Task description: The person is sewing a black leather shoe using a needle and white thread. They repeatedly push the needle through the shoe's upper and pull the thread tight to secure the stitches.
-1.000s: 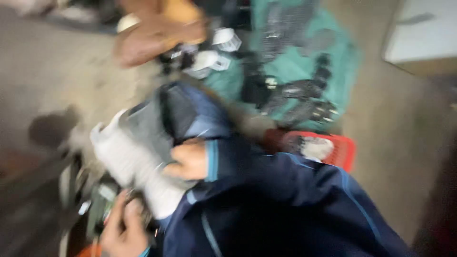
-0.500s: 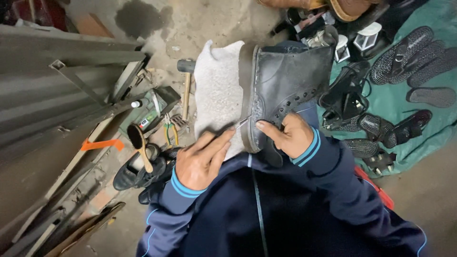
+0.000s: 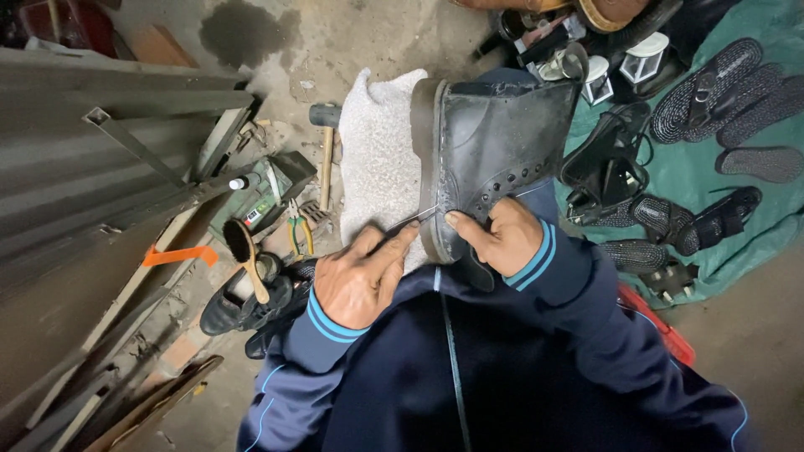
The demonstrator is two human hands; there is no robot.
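L hand point(image 3: 360, 280) pushes awl point(image 3: 416, 219) into boot point(image 3: 494, 146); R hand point(image 3: 494, 238) steadies.

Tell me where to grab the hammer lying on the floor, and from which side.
Grip the hammer by the middle of its wooden handle, coming from above on its left, floor side. The handle lies flat and mostly bare, while the grey cloth crowds its right side and pliers lie near its lower end.

A black leather boot point(image 3: 494, 151) lies on its side across the person's lap, its thick grey sole point(image 3: 431, 167) turned toward a pale, nubbly cloth point(image 3: 377, 159) spread beside it. A thin metal awl point(image 3: 410, 220) meets the boot's sole seam near the heel.
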